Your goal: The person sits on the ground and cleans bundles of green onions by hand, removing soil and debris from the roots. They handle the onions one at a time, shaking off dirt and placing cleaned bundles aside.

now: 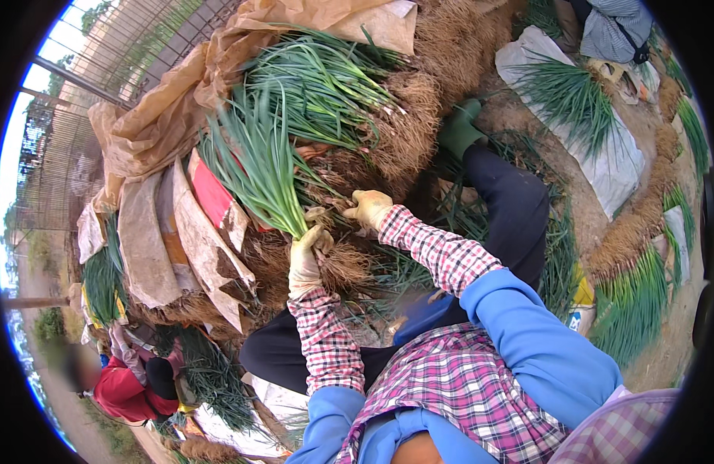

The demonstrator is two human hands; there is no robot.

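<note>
My left hand (308, 255), in a pale work glove, grips a bunch of long-leaved green allium plants (276, 182) near the base. Their leaves fan up and away, and tangled brown roots (345, 267) hang beside the fist. My right hand (371, 209), gloved alike, is just right of the bunch. Its fingertips touch the stem bases at the edge of the heap, but whether they pinch a stalk cannot be told. Beyond both hands lies a large pile of the same plants (319, 87), leaves to the left and fibrous roots (409, 122) to the right.
Brown sheeting (160, 136) and worn sacking strips (151, 243) border the pile. A wire fence (61, 151) stands behind. At right, bundles (629, 301) lie on the ground near a white sack (600, 168). A person in red (122, 385) works lower left; another person (615, 29) is upper right.
</note>
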